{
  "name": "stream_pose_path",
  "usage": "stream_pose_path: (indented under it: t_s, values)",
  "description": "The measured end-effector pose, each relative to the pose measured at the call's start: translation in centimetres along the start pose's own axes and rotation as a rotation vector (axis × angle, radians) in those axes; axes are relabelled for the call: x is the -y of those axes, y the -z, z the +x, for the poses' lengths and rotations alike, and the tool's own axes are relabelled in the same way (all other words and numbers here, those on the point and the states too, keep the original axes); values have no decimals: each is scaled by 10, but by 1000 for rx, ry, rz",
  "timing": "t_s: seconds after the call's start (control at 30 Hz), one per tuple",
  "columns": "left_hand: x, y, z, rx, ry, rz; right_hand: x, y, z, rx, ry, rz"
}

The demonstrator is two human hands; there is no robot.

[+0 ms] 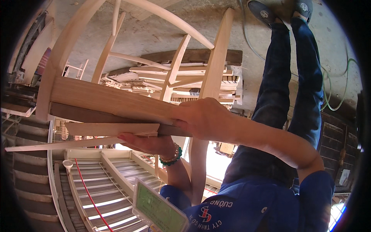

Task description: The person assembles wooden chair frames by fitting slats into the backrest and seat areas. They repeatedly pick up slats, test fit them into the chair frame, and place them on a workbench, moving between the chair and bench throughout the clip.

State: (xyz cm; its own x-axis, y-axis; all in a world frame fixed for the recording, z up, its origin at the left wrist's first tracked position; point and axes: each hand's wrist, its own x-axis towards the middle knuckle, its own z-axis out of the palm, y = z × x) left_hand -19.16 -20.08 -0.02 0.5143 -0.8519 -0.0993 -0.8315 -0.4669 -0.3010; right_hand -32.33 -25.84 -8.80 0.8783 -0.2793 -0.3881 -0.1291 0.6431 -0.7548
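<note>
Apparently steadying and lining up, I have my right hand (208,119) clamped on the chair frame's rail (112,96) and my left hand (151,145) closed around a short wooden piece (110,129) beside it; the next move calls for an even hold.

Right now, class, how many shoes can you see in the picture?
2: one dark shoe near the picture's top edge, a second shoe right of it. Others may be hidden.

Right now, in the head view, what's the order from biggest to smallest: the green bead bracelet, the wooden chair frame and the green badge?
1. Wooden chair frame, though its top is cut off
2. Green badge, maybe helped by being close
3. Green bead bracelet
</note>
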Motion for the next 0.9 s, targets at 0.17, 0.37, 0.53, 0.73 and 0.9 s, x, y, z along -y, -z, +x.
stream_pose_path:
  t_s: [0.17, 0.37, 0.53, 0.73, 0.9]
  values:
    - [10, 1, -1, -16, -181, 246, -3, -3, 0, -61, 72, 58]
    - [-21, -2, 13, -69, 525, -617, 11, 1, -5, -4, 21, 17]
    - [-26, -1, 20, -121, 852, -934, 20, 3, -4, 56, -5, -104]
    - [9, 3, -6, 33, 87, -119, 23, 0, -5, 94, 59, -130]
    - [9, 6, -2, -48, 542, -690, 25, 3, -3, 156, 45, -82]
